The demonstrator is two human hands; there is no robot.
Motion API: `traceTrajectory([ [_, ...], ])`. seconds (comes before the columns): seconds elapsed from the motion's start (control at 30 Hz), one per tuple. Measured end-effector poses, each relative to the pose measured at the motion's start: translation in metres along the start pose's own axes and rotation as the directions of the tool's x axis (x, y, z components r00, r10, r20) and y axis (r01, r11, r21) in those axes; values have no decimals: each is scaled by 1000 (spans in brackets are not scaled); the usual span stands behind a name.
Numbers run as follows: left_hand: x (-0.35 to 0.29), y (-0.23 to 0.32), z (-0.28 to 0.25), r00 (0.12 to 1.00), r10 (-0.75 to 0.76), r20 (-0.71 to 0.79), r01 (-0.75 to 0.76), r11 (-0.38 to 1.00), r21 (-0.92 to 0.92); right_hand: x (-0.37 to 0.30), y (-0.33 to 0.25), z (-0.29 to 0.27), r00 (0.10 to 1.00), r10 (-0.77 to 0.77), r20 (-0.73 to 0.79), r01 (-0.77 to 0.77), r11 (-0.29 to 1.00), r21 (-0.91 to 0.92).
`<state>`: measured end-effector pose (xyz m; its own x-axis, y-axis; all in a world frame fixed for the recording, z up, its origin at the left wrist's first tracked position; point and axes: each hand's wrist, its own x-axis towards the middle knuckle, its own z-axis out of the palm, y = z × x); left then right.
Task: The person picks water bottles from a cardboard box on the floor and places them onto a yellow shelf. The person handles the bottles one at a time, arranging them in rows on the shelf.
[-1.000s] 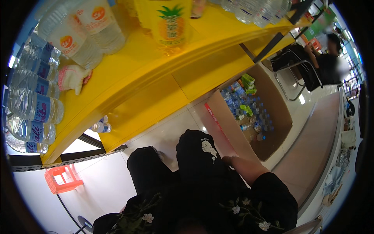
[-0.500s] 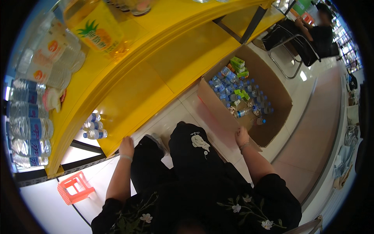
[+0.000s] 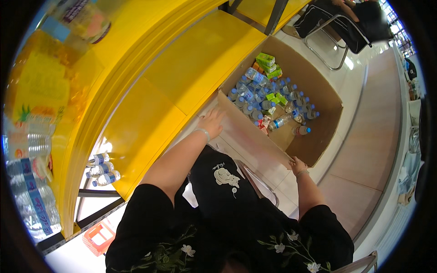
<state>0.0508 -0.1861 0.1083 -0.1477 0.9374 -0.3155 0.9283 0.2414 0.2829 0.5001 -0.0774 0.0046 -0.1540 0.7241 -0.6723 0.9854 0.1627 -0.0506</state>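
Observation:
A large open cardboard box (image 3: 314,68) stands on the floor ahead of me to the right. Inside it lie several clear water bottles (image 3: 248,93) with blue caps, green drink cartons (image 3: 266,59) and a bottle with a pale liquid (image 3: 300,130). My left hand (image 3: 211,120) reaches to the box's near side by its left corner, fingers spread and laid out against or just in front of the cardboard. At the near right corner, my right hand (image 3: 298,164) has its fingers closed over the box's edge.
A curved yellow shelf unit (image 3: 168,77) runs along the left, with bottles (image 3: 34,200) on top and water bottles (image 3: 105,170) low down. A red stool (image 3: 98,237) sits at lower left. Beyond the box, a person sits on a metal-framed chair (image 3: 337,41).
My left hand has moved forward and right, from beside my leg to the box's near side. My right hand has come onto the near right corner. The view has shifted slightly.

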Motion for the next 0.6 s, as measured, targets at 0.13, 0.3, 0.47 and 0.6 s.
traceTrajectory([
  [0.13,43,9,4,1000,8,31,-12,990,142,-17,-15,-13,999,-42,14,41,997,63],
  [0.3,89,4,35,994,-44,98,3,922,387,-19,-26,-22,993,-78,84,76,997,24],
  [0.47,104,4,58,974,-51,222,0,974,225,-17,-21,-13,988,-85,128,89,996,-27],
  [0.6,96,10,53,977,-66,200,26,980,198,-19,-24,-7,985,-85,149,94,994,-55],
])
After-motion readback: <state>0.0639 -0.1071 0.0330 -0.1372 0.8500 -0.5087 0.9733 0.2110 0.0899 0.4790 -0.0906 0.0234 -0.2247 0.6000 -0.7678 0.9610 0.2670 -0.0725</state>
